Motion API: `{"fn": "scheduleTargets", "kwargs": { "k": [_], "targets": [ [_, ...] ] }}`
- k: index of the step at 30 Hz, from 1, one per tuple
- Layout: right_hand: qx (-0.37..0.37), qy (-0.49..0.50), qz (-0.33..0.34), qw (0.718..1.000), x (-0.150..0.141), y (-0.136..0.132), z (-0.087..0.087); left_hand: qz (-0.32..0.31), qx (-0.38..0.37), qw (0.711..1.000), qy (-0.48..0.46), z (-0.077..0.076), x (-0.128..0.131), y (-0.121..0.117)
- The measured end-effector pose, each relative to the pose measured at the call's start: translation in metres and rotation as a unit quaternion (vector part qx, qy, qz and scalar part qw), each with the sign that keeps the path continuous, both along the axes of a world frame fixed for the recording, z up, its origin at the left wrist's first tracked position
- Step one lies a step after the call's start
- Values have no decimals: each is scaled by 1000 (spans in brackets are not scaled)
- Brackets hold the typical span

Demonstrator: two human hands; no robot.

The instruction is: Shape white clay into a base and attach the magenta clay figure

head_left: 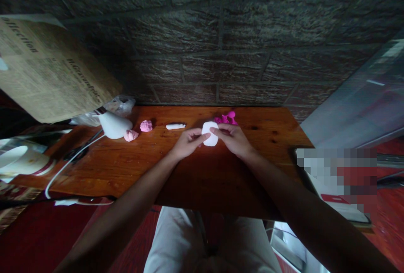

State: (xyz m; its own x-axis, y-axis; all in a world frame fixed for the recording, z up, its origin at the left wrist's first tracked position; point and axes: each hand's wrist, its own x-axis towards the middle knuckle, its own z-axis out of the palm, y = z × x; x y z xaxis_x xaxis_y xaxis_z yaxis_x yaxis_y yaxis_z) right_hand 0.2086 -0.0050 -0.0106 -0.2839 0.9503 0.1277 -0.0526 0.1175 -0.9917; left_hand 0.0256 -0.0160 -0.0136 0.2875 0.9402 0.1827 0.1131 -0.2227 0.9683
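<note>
A flat white slab of what looks like modelling clay (pixel 209 135) is held up between both hands, above the wooden table. My left hand (pixel 188 141) pinches its left edge, thumb in front. On the other side my right hand (pixel 233 137) grips the right edge, its thumb pressed on the face. Just behind the right hand lies a bright magenta clay piece (pixel 229 117) of uneven shape, partly hidden. Left of my left hand rests a white clay roll (pixel 175 126). Farther left sit two lumpy pink clay pieces, one rounded (pixel 146 125) and one paler (pixel 130 135).
A lamp with a white base (pixel 114 125) and newsprint shade (pixel 59 67) stands at the left, its white cord (pixel 67 164) crossing the table (pixel 104 168). A white cup (pixel 23 160) is at far left. A brick wall (pixel 189 33) rises behind. At right is a partly blurred flat item (pixel 322 180).
</note>
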Motion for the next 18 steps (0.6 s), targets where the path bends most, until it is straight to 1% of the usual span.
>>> {"fn": "scheduleTargets", "kwargs": {
  "k": [5, 8, 14, 18],
  "targets": [
    [-2, 16, -9, 1000, 1, 0, 3, -12, -10, 1000, -12, 2, 3, -1],
    [5, 9, -1, 1000, 2, 0, 3, -18, -13, 1000, -14, 3, 4, -1],
    [6, -2, -10, 1000, -3, -1, -1, 3, -9, 1000, -12, 0, 2, 0],
    [1, 17, -7, 1000, -2, 0, 2, -2, 0, 1000, -20, 0, 2, 0]
  ]
}}
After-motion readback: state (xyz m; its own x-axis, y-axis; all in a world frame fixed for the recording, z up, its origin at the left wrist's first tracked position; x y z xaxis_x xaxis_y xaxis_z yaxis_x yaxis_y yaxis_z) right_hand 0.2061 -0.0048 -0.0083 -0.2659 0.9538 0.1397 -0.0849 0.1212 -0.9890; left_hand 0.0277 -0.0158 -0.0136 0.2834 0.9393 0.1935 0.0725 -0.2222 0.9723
